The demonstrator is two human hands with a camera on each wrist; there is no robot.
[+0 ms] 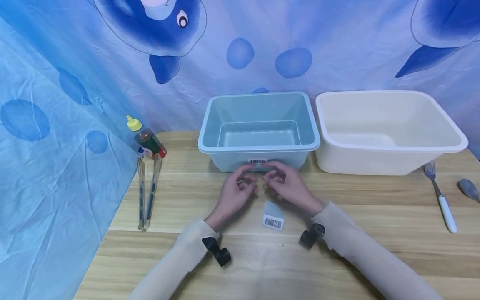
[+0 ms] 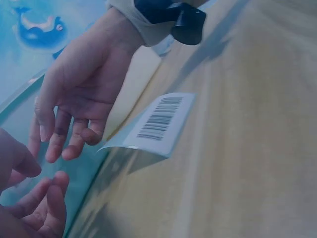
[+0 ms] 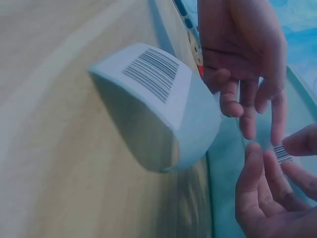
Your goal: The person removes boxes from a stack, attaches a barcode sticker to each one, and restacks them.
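Note:
A barcode label (image 1: 257, 160) lies flat on the front wall of a light blue bin (image 1: 258, 148). At its left edge is the index fingertip of my left hand (image 1: 236, 191). My right hand (image 1: 290, 185) reaches the label's right edge with its index finger. The other fingers of both hands bend loosely, with nothing visible in them. On the table below the hands lies a curled backing sheet with a second barcode label (image 1: 273, 221). In the right wrist view, this sheet (image 3: 156, 74) arches up off the wood, and the label on the bin (image 3: 283, 152) shows between the fingers.
A white bin (image 1: 391, 158) stands right of the blue one. Metal tongs (image 1: 146, 196) and a yellow-capped bottle (image 1: 150, 141) are at the left. A fork (image 1: 442, 200) and a spoon (image 1: 468, 189) lie at the right. Blue patterned cloth (image 1: 240, 79) hangs behind.

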